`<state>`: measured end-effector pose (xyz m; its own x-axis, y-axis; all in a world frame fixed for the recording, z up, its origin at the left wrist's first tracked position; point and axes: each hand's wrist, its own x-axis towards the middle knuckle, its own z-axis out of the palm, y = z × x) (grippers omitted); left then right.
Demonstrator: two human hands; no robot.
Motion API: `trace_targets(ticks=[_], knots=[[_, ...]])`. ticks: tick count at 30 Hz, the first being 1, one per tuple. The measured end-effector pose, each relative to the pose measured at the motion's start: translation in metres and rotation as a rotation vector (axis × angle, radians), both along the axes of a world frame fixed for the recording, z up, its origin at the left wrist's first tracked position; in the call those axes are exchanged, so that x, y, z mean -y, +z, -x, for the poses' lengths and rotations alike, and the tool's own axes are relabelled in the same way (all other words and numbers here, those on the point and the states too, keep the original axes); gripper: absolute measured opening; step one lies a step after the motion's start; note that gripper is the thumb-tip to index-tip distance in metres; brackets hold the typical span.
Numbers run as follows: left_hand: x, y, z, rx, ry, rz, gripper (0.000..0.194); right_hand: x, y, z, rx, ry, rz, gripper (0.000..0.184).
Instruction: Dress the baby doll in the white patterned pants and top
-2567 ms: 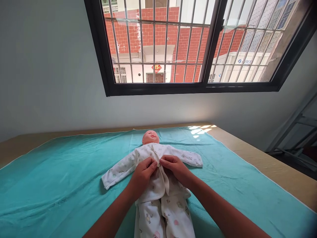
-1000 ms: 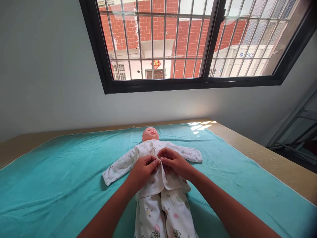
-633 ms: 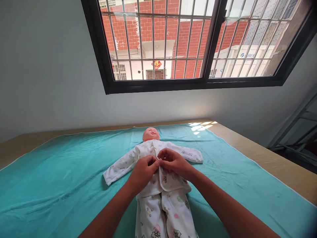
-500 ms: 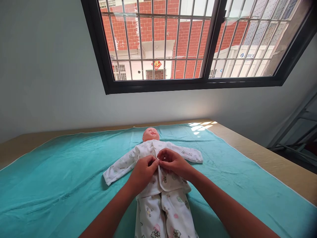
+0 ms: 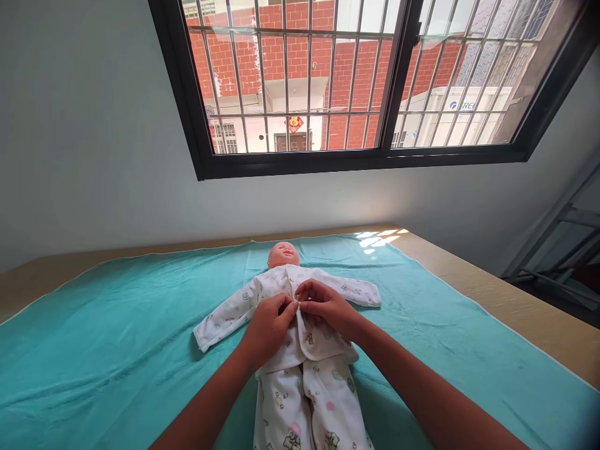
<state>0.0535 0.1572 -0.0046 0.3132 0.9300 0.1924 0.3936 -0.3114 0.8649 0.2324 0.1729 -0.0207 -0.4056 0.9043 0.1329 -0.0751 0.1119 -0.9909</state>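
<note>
A baby doll [image 5: 284, 254] lies on its back on a teal towel [image 5: 117, 325], head toward the window. It wears a white printed jacket [image 5: 234, 306] and matching trousers [image 5: 309, 406]. My left hand [image 5: 268, 325] and my right hand [image 5: 325, 308] meet over the doll's chest. Both pinch the jacket's front edges together at the middle, fingertips touching. The jacket's sleeves lie spread out to both sides.
The towel covers a tan table [image 5: 515, 312] that stands against a pale wall. A black-framed barred window [image 5: 356, 81] is above it, with a brick building outside. A dark metal frame [image 5: 562, 250] stands at the right.
My hands have crept a little up the jacket front, from the belly toward the chest, still pinching the edges together. The doll has stayed in place.
</note>
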Motion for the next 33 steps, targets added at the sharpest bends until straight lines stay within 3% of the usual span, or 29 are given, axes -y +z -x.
trace_targets(ticks=[20, 33], knots=[[-0.004, -0.011, 0.004, 0.133, -0.063, 0.084, 0.033, 0.006, 0.01, 0.005, -0.005, -0.013, 0.11, 0.018], [-0.005, -0.009, 0.002, 0.06, -0.037, 0.009, 0.031, 0.006, 0.007, 0.008, -0.162, -0.052, 0.139, 0.023]])
